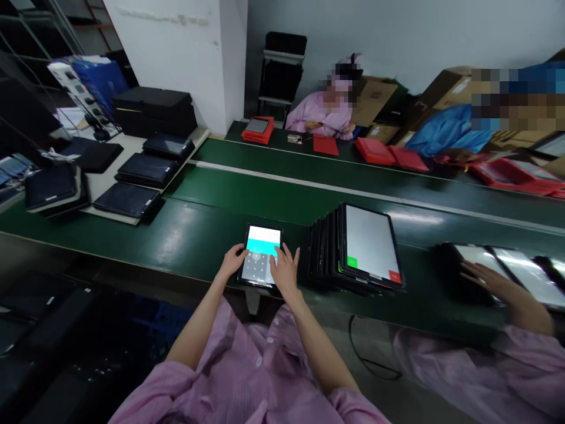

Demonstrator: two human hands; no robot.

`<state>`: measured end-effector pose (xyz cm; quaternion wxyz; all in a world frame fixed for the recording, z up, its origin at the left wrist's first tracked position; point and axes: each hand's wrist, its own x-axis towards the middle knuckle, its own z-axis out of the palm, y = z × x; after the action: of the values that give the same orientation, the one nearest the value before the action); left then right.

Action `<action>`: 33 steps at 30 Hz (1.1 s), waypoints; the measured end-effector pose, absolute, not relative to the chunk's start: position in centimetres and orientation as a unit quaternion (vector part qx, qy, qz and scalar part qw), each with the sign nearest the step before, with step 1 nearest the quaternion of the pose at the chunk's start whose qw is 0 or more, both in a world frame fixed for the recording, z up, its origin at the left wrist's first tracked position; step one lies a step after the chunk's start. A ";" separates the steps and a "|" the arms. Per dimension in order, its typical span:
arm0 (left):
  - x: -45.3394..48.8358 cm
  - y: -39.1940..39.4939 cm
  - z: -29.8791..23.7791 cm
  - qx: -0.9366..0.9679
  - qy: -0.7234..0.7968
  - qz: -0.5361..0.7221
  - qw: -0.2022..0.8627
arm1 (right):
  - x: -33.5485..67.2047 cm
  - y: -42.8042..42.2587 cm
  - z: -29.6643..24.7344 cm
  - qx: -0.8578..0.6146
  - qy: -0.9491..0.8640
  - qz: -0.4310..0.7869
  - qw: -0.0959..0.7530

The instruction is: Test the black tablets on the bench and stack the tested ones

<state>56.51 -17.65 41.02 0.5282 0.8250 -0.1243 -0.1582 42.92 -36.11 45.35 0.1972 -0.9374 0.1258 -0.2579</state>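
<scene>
A tablet with a lit teal and grey keypad screen lies on the green conveyor belt in front of me. My left hand grips its left edge, fingers curled round it. My right hand rests over the right side of the screen with fingers spread, fingertips touching the keypad area. Just to the right lies a slanted stack of several black tablets; the top one shows a pale screen with a green and a red button.
A co-worker's hand at the right touches more lit tablets. Dark tablets sit on a side table at the left. Across the belt a seated person works among red trays and cardboard boxes.
</scene>
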 end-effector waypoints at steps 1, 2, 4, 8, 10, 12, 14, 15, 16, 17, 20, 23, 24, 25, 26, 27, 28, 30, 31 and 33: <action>56.5 -17.7 41.0 0.825 -0.125 -0.157 0.528 | 43.1 -36.0 45.3 -0.939 0.122 -0.252 0.200; 56.5 -17.7 41.1 0.825 -0.126 -0.157 0.529 | 43.3 -35.9 45.2 -0.940 0.117 -0.248 0.204; 56.4 -17.7 41.1 0.823 -0.123 -0.156 0.533 | 43.4 -35.9 45.1 -0.939 0.112 -0.249 0.208; 56.4 -17.7 41.3 0.819 -0.116 -0.158 0.539 | 43.1 -36.4 44.8 -0.931 0.129 -0.274 0.203; 56.4 -17.7 41.4 0.820 -0.113 -0.162 0.537 | 43.0 -36.5 44.6 -0.931 0.125 -0.278 0.200; 56.4 -17.8 41.5 0.820 -0.111 -0.164 0.536 | 43.2 -36.5 44.4 -0.935 0.109 -0.267 0.205; 56.4 -17.8 41.6 0.819 -0.107 -0.164 0.539 | 43.4 -36.4 44.2 -0.937 0.102 -0.254 0.217; 56.3 -17.9 41.7 0.818 -0.105 -0.165 0.541 | 43.4 -36.5 44.2 -0.935 0.104 -0.252 0.227; 56.3 -17.9 41.7 0.818 -0.103 -0.165 0.542 | 43.4 -36.5 44.1 -0.931 0.109 -0.253 0.239; 56.3 -17.9 41.7 0.818 -0.101 -0.166 0.541 | 43.3 -36.7 44.0 -0.925 0.116 -0.258 0.255; 56.4 -17.9 41.7 0.822 -0.094 -0.161 0.537 | 42.9 -37.4 43.5 -0.892 0.156 -0.279 0.320; 56.6 -17.9 41.6 0.825 -0.088 -0.170 0.531 | 42.4 -38.5 42.2 -0.827 0.214 -0.306 0.419; 56.6 -18.0 41.6 0.827 -0.086 -0.174 0.528 | 42.3 -38.8 41.6 -0.802 0.229 -0.311 0.456; 56.8 -18.0 41.5 0.828 -0.084 -0.176 0.525 | 42.2 -39.2 40.9 -0.779 0.239 -0.313 0.488; 56.9 -18.2 41.6 0.830 -0.082 -0.177 0.523 | 42.1 -39.4 40.3 -0.762 0.244 -0.312 0.512; 57.1 -18.4 41.6 0.830 -0.081 -0.177 0.523 | 42.1 -39.6 39.8 -0.752 0.245 -0.309 0.527; 57.4 -18.6 41.7 0.827 -0.081 -0.177 0.527 | 42.0 -39.7 39.4 -0.749 0.245 -0.305 0.535; 58.1 -19.3 42.1 0.816 -0.080 -0.182 0.544 | 41.7 -39.7 39.0 -0.752 0.242 -0.298 0.536; 58.6 -19.6 42.3 0.809 -0.078 -0.183 0.553 | 41.6 -39.6 38.9 -0.753 0.240 -0.295 0.537; 59.6 -20.4 42.7 0.800 -0.068 -0.187 0.566 | 41.4 -39.3 39.1 -0.756 0.239 -0.289 0.536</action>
<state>59.65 -20.36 42.66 0.5661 0.7999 -0.0682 -0.1872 41.38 -39.31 39.06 0.5361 -0.7563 0.2391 -0.2889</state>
